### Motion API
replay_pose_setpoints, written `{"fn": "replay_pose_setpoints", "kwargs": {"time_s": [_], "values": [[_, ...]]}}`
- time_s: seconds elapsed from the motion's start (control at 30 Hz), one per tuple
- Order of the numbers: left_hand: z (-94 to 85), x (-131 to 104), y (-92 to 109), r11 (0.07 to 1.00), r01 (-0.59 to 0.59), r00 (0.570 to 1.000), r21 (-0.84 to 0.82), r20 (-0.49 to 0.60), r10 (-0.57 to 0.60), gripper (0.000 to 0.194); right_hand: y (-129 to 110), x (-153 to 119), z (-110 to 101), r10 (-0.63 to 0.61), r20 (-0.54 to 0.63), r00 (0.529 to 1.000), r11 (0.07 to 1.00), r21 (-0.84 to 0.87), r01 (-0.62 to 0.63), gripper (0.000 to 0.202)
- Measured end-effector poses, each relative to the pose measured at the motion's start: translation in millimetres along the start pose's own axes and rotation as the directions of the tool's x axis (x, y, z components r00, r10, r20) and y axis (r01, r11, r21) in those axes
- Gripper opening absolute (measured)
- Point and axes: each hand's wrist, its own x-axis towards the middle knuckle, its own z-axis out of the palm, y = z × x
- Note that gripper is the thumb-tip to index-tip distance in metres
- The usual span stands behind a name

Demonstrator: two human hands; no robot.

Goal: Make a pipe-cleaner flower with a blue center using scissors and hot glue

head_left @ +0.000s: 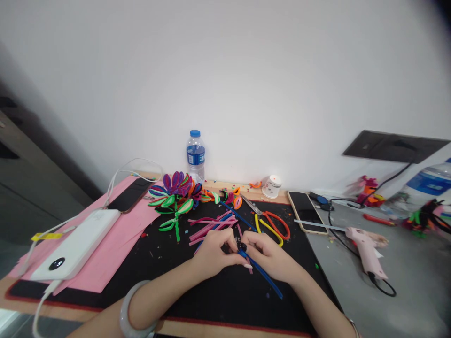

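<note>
Blue pipe cleaners (266,276) are pinched between my two hands over the black mat, their free ends trailing down to the right. My left hand (215,251) grips them from the left with thumb and fingers together. Close against it, my right hand (267,253) is closed on the same bunch. A small dark, shiny bit (242,246) shows between the fingertips; what it is I cannot make out. Pink pipe cleaners (211,228) lie just beyond my left hand. Scissors with orange and yellow handles (276,224) rest beyond my right hand.
A colourful pipe-cleaner flower (176,204) lies left of centre. Behind it stand a water bottle (196,155) and, further right, a paper cup (271,186). A glue gun (366,251) and a phone (307,211) are at right. Pink sheets (105,267) carry a white power bank (79,241).
</note>
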Motion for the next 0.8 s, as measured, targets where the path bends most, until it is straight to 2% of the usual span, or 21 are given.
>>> {"fn": "replay_pose_setpoints", "kwargs": {"time_s": [0.1,0.27,0.4,0.53,0.8], "values": [[0.7,0,0,0.999,0.016,1.0,-0.038,0.008,-0.016,0.033,-1,-1,-1,0.025,0.019,1.0,0.999,0.045,-0.025,0.021],[2.2,0,-1,0.972,0.129,0.991,-0.199,0.069,-0.117,0.031,-6,-1,-5,-0.002,0.001,1.0,0.999,-0.032,0.002,0.022],[1.3,1,2,0.913,0.23,0.969,-0.337,0.163,-0.184,0.034,-8,-1,-8,-0.053,-0.039,0.998,0.989,-0.142,0.047,0.021],[-0.3,4,7,0.86,0.26,0.963,-0.439,0.188,-0.195,0.025,-8,-2,-12,-0.094,-0.072,0.993,0.964,-0.255,0.073,0.022],[0.0,10,2,0.733,0.356,0.931,-0.58,0.287,-0.225,0.031,-4,-3,-15,-0.099,-0.061,0.993,0.937,-0.342,0.073,0.022]]}}
